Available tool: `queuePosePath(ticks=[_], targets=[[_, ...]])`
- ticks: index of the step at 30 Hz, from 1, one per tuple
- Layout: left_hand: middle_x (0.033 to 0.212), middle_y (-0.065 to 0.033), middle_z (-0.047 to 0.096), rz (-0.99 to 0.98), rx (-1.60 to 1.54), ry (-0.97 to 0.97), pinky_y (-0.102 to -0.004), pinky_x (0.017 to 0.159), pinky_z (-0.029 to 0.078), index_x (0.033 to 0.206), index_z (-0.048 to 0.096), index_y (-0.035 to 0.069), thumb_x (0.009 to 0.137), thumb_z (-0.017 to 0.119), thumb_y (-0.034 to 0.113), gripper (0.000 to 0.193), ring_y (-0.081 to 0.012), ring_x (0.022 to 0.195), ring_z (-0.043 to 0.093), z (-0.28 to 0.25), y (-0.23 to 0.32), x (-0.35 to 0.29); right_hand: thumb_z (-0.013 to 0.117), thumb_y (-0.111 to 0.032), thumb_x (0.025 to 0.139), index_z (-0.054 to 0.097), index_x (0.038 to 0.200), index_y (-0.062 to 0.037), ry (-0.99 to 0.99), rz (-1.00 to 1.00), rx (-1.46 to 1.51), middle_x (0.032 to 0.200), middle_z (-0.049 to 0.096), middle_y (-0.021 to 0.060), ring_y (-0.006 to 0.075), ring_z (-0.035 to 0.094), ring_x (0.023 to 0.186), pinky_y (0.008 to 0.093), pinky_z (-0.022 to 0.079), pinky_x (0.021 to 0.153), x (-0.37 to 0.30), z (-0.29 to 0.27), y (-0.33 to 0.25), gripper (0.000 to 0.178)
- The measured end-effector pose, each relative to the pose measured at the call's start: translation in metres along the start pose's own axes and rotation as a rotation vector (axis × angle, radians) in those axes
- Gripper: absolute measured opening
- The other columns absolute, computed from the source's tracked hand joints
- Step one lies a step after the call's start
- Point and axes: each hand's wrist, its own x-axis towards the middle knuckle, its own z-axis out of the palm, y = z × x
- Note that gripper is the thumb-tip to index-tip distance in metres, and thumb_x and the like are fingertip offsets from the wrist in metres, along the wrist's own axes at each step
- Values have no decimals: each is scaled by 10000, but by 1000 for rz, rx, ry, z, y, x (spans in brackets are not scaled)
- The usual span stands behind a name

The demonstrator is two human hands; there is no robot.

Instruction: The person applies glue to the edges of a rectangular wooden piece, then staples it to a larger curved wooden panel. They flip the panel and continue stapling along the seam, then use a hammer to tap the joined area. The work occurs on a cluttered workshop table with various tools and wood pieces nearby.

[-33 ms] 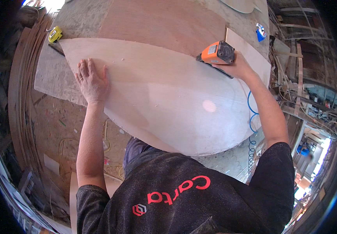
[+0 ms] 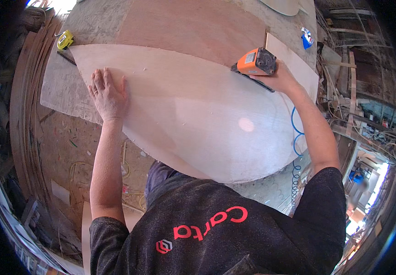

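Observation:
A pale curved sheet of thin plywood point(image 2: 184, 110) lies across the worktable, its rounded edge toward my body. My left hand point(image 2: 108, 96) rests flat on its left part, fingers stretched out and holding nothing. In my right hand point(image 2: 280, 78) is an orange and black air nail gun point(image 2: 256, 62), my fingers wrapped round its handle. The tool's nose meets the sheet's far edge, beside a reddish-brown panel point(image 2: 193, 27); its exact contact point is hidden. A coiled blue air hose point(image 2: 294, 133) hangs below my right forearm.
A yellow tape measure point(image 2: 65, 40) lies at the far left, near a dark thin strip point(image 2: 66, 57). A blue and white object point(image 2: 306, 38) sits at the far right of the worktable point(image 2: 63, 91). Long wooden strips point(image 2: 24, 101) are stacked on the left; scraps litter the floor.

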Motion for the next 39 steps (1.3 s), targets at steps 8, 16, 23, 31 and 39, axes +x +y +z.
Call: queuePosePath(ticks=[8, 16, 23, 31, 39], targets=[[1529, -233, 468, -29, 14, 8, -546, 1218, 286, 1464, 510, 37, 1007, 608, 431, 612, -385, 1471, 382, 3, 2, 4, 844, -329, 843, 744, 1171, -130, -22, -52, -150, 1068, 778, 106, 287, 736, 1036, 399, 579, 905, 10, -4, 1, 397], [1590, -208, 400, -82, 8, -82, -561, 1242, 234, 1515, 457, 49, 1002, 581, 501, 694, -368, 1520, 326, 0, 7, 4, 877, -291, 801, 731, 1188, -73, 42, 77, 25, 1087, 768, 147, 280, 735, 1047, 374, 565, 938, 6, -12, -42, 467], [1600, -216, 390, -78, -24, -81, -560, 1244, 228, 1519, 461, 48, 1014, 554, 530, 704, -365, 1522, 324, 1, 5, 4, 871, -273, 809, 722, 1195, -67, -26, -5, 145, 1112, 766, 131, 243, 728, 1064, 380, 566, 953, 42, 5, -88, 462], [1587, -199, 413, -93, -13, -79, -545, 1246, 235, 1505, 483, 60, 1009, 572, 523, 684, -354, 1518, 335, -1, 8, 4, 877, -277, 827, 731, 1180, -81, -19, -55, 128, 1111, 771, 107, 223, 729, 1073, 381, 575, 1003, 57, 18, -102, 430], [1605, -230, 383, -92, -45, -93, -566, 1246, 216, 1507, 483, 32, 1016, 536, 531, 702, -375, 1534, 299, 1, 8, 3, 884, -272, 823, 736, 1173, -94, -53, -56, 13, 1084, 779, 90, 219, 735, 1059, 381, 578, 985, 60, 16, -115, 420]])
